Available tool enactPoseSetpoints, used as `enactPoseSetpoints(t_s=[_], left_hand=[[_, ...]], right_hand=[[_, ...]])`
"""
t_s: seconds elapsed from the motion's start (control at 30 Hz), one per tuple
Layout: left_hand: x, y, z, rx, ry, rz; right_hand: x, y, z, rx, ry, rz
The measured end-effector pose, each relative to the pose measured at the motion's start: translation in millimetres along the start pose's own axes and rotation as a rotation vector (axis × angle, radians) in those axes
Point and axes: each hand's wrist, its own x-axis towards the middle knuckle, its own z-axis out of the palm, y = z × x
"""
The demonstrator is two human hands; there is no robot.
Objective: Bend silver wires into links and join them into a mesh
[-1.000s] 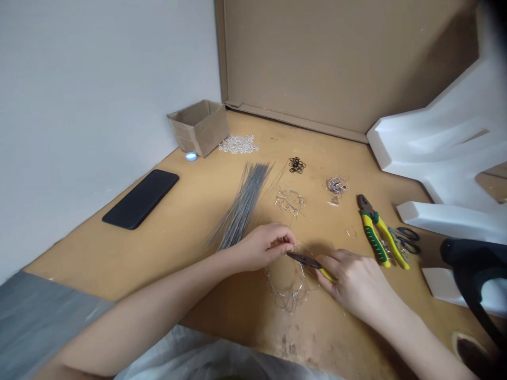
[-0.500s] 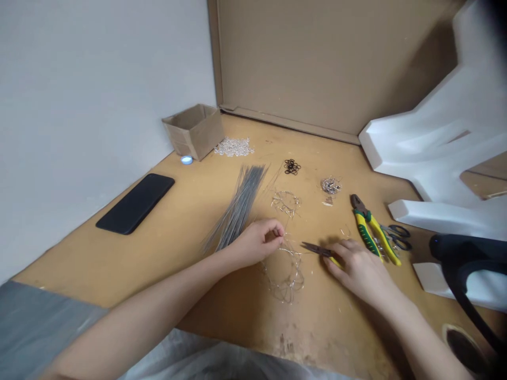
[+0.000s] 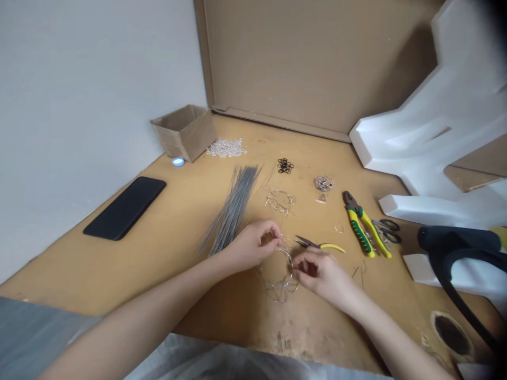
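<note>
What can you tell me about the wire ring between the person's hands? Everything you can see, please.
The wire ring is thin, silvery and metallic-looking: a roughly round hoop with an open centre and finer loops fanning out from its near edge. The left hand pinches at its far edge; the right hand touches or nearly touches its right side. It is over the tan tabletop, resting there or slightly raised; I can't tell which.

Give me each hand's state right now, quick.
Left hand: closed, pinching the wire ring at its far edge.
Right hand: at the ring's right edge; whether gripping cannot be told.
</note>
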Motion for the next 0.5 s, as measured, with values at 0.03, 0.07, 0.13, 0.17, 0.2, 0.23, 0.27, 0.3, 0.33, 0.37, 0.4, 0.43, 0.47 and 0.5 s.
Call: enactPoseSetpoints(t_s=[0.03,0.07,0.13,0.17,0.2,0.23,0.27,0.3,0.33,0.37,0.4,0.43,0.47,0.5], left_hand=[[-0.3,0.4,0.0,-0.007,-0.006,0.004],[-0.7,0.9,-0.1,-0.019,-0.015,0.009],[-1.2,2.5,-0.3,-0.047,-0.036,0.015],[-1.5,3.4,-0.5,-0.055,-0.047,0.014],[-1.7,4.2,-0.7,-0.058,-0.057,0.014],[-1.9,5.0,-0.9,-0.056,-0.066,0.015],[-2.2,5.6,-1.2,-0.051,-0.074,0.019],[-2.4,6.0,-1.4,-0.044,-0.084,0.025],[-2.7,6.1,-1.7,-0.037,-0.094,0.032],[-3.0,6.1,-1.9,-0.027,-0.107,0.039],[-3.3,6.0,-2.1,-0.015,-0.124,0.046],[-3.6,5.7,-2.1,0.001,-0.143,0.059],[-3.9,5.3,-2.0,0.020,-0.160,0.078],[-4.2,4.8,-1.8,0.039,-0.175,0.102]], right_hand=[[1.9,2.0,3.7,0.033,-0.023,0.027],[3.3,4.1,6.4,0.070,-0.043,0.051],[5.2,7.7,9.2,0.156,-0.085,0.089],[5.7,8.9,9.8,0.197,-0.101,0.103],[6.2,9.7,10.2,0.232,-0.111,0.115],[6.7,10.1,10.6,0.260,-0.114,0.127],[7.1,10.1,10.9,0.285,-0.114,0.142],[7.6,9.8,11.3,0.306,-0.109,0.159],[8.1,9.3,11.7,0.326,-0.102,0.175],[8.7,8.7,12.1,0.349,-0.097,0.189],[9.2,8.2,12.6,0.373,-0.092,0.197],[9.7,7.9,13.1,0.397,-0.089,0.200],[10.1,7.8,13.6,0.417,-0.086,0.199],[10.6,7.9,14.2,0.430,-0.078,0.197]])
